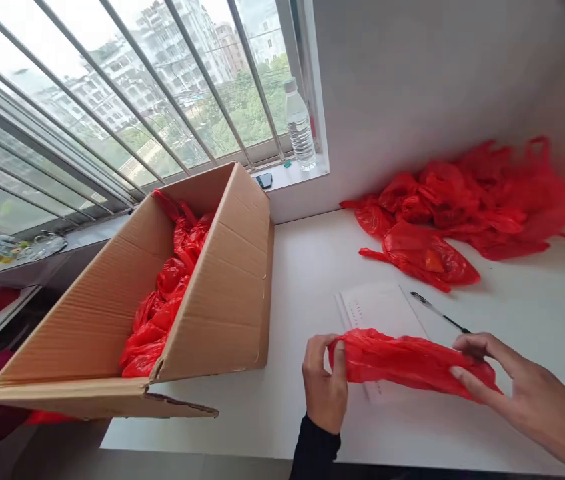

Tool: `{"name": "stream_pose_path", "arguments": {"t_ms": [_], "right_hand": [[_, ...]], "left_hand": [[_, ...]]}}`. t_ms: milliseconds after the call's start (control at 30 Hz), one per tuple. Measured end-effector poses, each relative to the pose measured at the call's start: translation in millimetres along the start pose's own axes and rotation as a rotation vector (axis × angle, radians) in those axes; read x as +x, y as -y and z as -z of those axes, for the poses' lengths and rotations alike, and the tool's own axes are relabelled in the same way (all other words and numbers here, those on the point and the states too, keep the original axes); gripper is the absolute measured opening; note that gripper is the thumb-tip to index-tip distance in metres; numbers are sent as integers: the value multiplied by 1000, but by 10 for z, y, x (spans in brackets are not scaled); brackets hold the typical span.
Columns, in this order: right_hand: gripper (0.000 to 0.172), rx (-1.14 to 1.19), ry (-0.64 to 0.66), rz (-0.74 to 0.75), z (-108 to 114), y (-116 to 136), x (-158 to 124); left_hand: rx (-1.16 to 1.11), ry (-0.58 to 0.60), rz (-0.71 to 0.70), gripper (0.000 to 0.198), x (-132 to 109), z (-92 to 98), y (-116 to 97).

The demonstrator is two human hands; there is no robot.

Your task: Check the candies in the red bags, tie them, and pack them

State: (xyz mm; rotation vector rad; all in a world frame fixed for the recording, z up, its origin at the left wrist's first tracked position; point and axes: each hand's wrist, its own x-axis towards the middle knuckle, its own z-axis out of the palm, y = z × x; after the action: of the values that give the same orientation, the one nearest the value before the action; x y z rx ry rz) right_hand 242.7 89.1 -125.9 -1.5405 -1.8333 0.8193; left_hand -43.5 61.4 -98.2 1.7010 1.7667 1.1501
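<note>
Red, thin, glossy plastic bag (402, 363), gathered into a loose, crinkled strip, stretches between the two hands above the near part of the white, smooth-topped desk (307, 267). Its long axis runs roughly along the desk's near edge, one end pointing left, the other pointing right and dipping slightly toward that edge. The left hand (326, 387), below a black knit-like sleeve (315, 447), pinches the bag's left end, thumb on the near face, fingers behind. The right hand (512, 383) holds the other end between thumb and fingers, so most of the strip spans the gap between the two grips. Under it lies a white, flat paper notebook (382, 307), partly covered; whether they touch I cannot tell. A slim black pen (439, 312) slants beside the notebook, its right end near the right hand. Rumpled red plastic bags (477, 200) heap along the desk's far edge toward the far right corner. At the left edge stands a brown corrugated cardboard box (222, 293), open-topped, with crumpled red bags (169, 287) inside.
</note>
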Motion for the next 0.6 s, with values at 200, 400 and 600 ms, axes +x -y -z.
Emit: {"name": "stream_pose_path", "arguments": {"t_ms": [200, 400, 600], "right_hand": [[21, -60, 247, 31, 57, 430, 58], [26, 68, 55, -311, 214, 395, -54], [36, 57, -318, -201, 210, 632, -229]], "left_hand": [[-82, 108, -87, 34, 13, -79, -104], [-106, -31, 103, 12, -26, 29, -105], [-21, -29, -57, 44, -63, 25, -227]]}}
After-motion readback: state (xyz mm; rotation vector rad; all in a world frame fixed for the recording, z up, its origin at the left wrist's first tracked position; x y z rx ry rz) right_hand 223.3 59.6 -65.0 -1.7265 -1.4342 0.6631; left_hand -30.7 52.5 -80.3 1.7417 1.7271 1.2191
